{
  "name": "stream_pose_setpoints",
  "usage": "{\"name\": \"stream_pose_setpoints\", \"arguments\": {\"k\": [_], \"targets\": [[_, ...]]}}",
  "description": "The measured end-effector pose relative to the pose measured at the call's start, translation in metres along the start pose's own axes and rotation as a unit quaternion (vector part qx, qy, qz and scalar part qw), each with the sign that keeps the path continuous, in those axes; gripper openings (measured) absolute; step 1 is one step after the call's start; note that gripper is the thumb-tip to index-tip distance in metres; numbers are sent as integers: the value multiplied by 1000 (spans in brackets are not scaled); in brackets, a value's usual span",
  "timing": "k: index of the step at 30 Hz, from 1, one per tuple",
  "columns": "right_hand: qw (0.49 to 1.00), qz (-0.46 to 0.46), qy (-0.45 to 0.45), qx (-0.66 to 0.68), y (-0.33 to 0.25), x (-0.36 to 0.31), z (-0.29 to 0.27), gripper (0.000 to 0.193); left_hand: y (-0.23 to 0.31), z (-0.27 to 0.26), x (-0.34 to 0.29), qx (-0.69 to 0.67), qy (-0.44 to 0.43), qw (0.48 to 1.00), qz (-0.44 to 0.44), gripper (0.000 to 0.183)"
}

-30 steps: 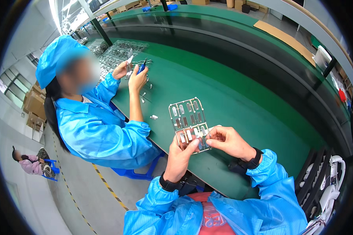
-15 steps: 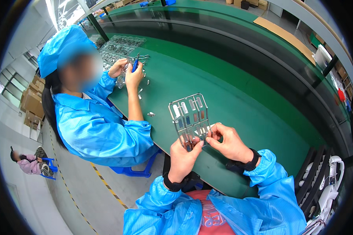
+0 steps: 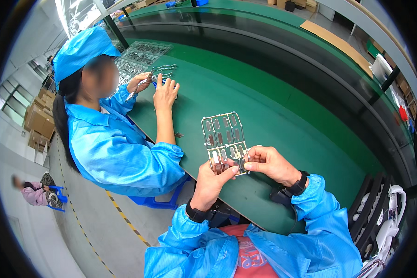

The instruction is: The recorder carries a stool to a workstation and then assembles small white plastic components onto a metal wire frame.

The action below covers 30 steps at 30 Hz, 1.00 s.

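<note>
A sprue frame (image 3: 220,138) of thin shiny bars, with rows of small glossy oblong parts in it, is held up above the green tabletop. My left hand (image 3: 209,184) pinches its lower left corner, thumb across the front. At the lower right edge my right hand (image 3: 274,166) grips the same frame between thumb and fingers. The fingertips cover some of the lowest parts. Reflections make several parts look brownish and a few bright.
At my left a co-worker in blue works with a shiny piece in one hand (image 3: 138,82) and the other hand (image 3: 166,95) raised. Trays of small parts (image 3: 141,55) lie beyond. A dark belt channel (image 3: 264,48) runs behind the table (image 3: 282,134). Black racks (image 3: 368,208) stand right.
The sprue frame has tilted slightly in my hands, and its reflections have shifted from whitish to brownish. The co-worker's nearer hand has moved a little right, its fingers more spread.
</note>
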State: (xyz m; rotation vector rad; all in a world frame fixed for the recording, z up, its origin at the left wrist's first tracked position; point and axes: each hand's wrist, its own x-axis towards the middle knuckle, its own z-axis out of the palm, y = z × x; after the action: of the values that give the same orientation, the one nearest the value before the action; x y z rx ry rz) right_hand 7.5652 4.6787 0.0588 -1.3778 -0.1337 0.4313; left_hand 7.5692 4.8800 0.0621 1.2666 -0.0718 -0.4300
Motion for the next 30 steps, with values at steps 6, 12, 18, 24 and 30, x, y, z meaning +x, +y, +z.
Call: {"name": "stream_pose_setpoints", "arguments": {"k": [6, 12, 18, 24, 30], "targets": [[994, -80, 59, -38, 8, 0, 9, 20, -11, 0, 2, 24, 29, 999, 31, 14], [865, -228, 204, -397, -5, -6, 25, 24, -16, 4, 3, 44, 64, 995, 64, 14], [785, -273, 233, -504, -5, -6, 29, 16, -27, 10, 5, 86, 90, 986, 109, 13], [824, -217, 240, -466, -3, -2, 33, 17, -38, 14, 7, 79, 114, 981, 133, 13], [923, -128, 261, -252, 10, 4, 25, 16, -40, 14, 8, 65, 123, 977, 159, 13]]}}
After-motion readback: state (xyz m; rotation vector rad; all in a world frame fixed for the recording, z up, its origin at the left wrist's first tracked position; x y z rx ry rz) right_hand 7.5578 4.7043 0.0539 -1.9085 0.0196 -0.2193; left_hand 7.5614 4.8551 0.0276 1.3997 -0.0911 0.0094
